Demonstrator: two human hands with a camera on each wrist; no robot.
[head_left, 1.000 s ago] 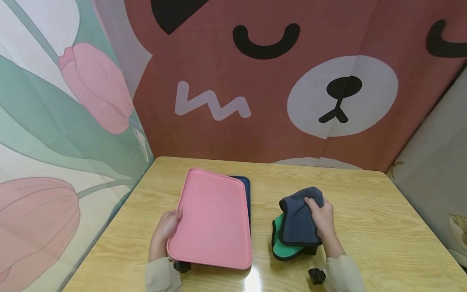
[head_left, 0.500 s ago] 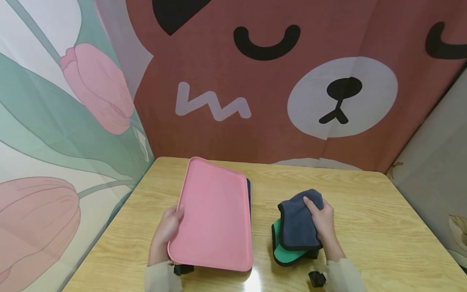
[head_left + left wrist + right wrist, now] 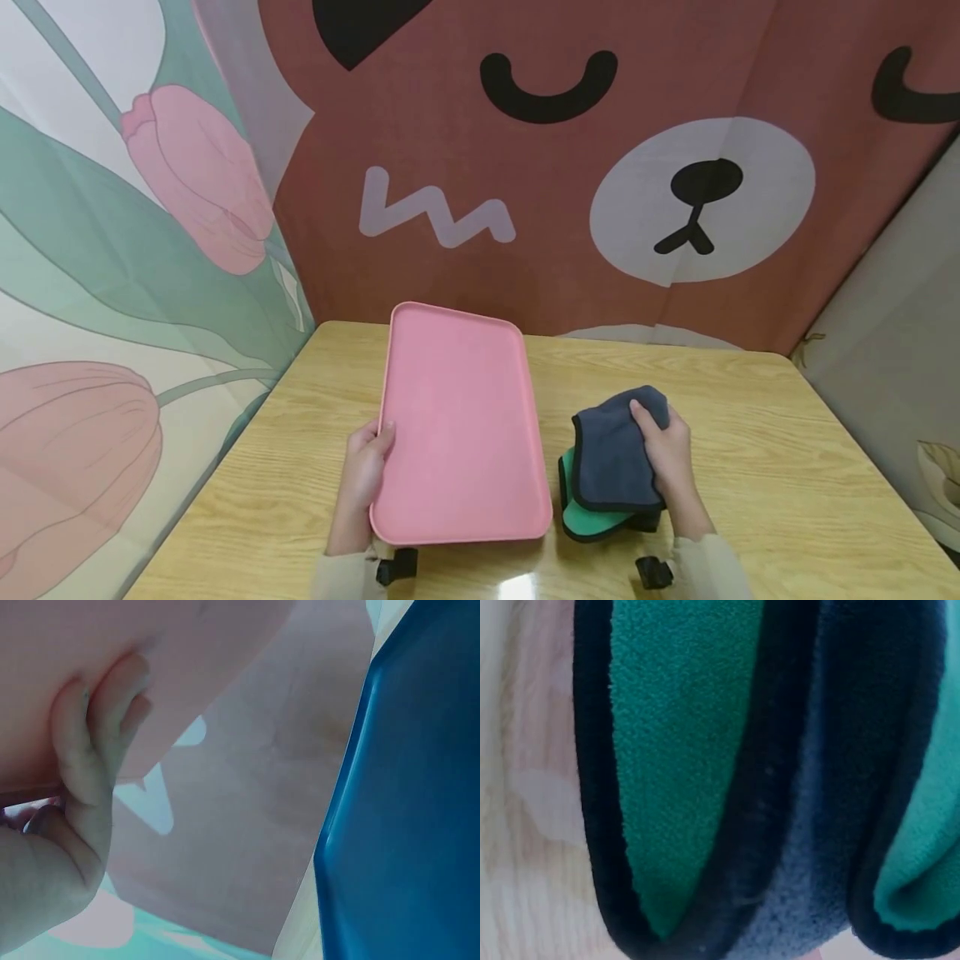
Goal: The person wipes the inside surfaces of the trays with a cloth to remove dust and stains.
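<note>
My left hand (image 3: 365, 467) grips the left edge of a pink rectangular tray (image 3: 461, 425), thumb on its upper face. In the left wrist view the fingers (image 3: 112, 712) lie against the pink tray's underside. The tray is lifted, its far end tilted up. A blue tray (image 3: 405, 787) lies below it, apart from it; the head view hides this one. My right hand (image 3: 667, 450) pinches a folded cloth (image 3: 615, 458), dark grey-blue on one side, green on the other, with black edging. The right wrist view shows the folds (image 3: 682, 750) close up, with no fingers visible.
A wood-grain table (image 3: 780, 467) lies beneath everything. A brown curtain (image 3: 555, 275) with a bear's face hangs behind its far edge, and a tulip-print curtain (image 3: 135, 317) lines the left side. Black straps or mounts (image 3: 654, 572) sit at both wrists.
My left hand has raised the pink tray's far end and shifted it to the right. The blue tray's edge has gone out of sight behind it. My right hand and the cloth have barely moved.
</note>
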